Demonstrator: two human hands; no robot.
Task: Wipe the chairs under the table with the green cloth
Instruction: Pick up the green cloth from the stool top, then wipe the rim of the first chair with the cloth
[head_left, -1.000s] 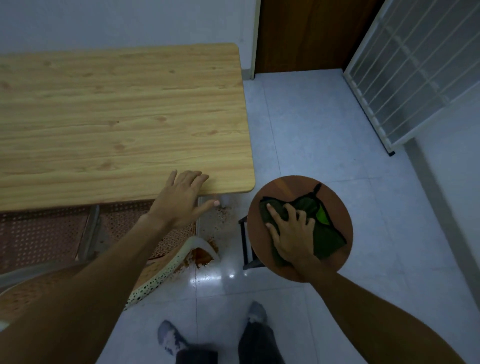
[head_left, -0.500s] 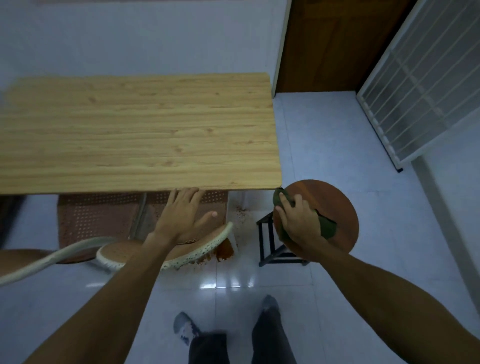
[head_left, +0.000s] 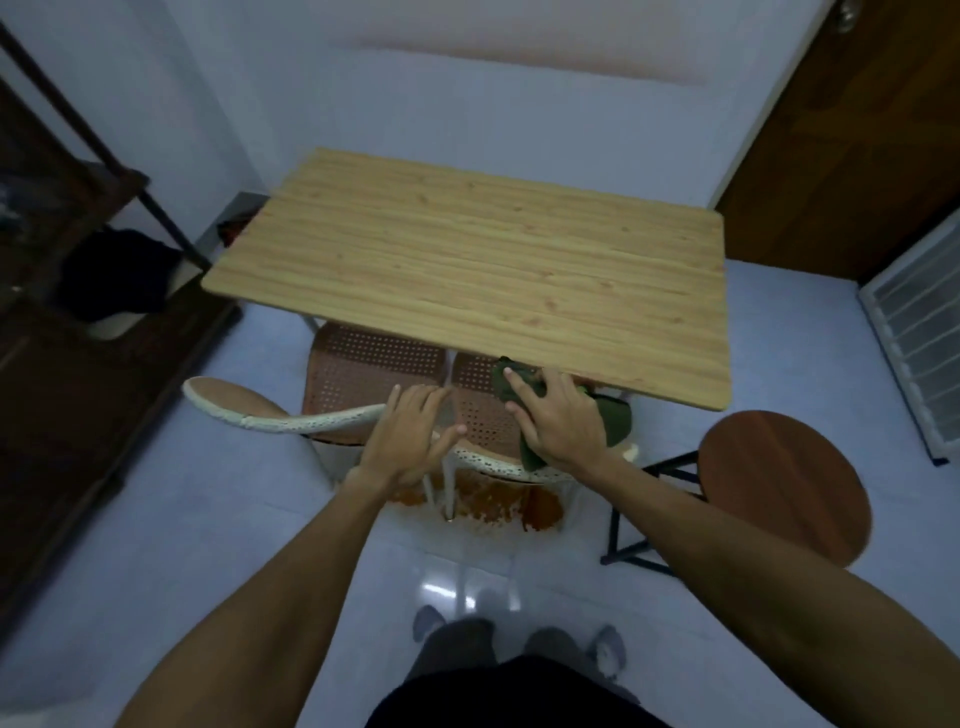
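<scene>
Two perforated brown chairs sit tucked under the wooden table (head_left: 467, 249): a left chair (head_left: 374, 364) and a right chair (head_left: 480, 410), each with a white curved backrest. My right hand (head_left: 558, 421) presses the green cloth (head_left: 613, 421) flat onto the right chair's seat, just below the table's near edge. My left hand (head_left: 408, 436) rests with its fingers spread on the white backrest rim (head_left: 311, 418), holding nothing. Much of the cloth is hidden under my right hand.
A round brown stool (head_left: 784, 488) on a black frame stands to the right of the chairs. A dark shelf unit (head_left: 78, 291) lines the left side. A wooden door (head_left: 852, 156) and a white grille (head_left: 914, 332) are at the right. My feet (head_left: 514, 644) stand on the glossy tiled floor.
My right hand carried the green cloth off the round stool and leftward onto the right chair's seat. My left hand went from the table's edge to the chair backrest. The view pulled back.
</scene>
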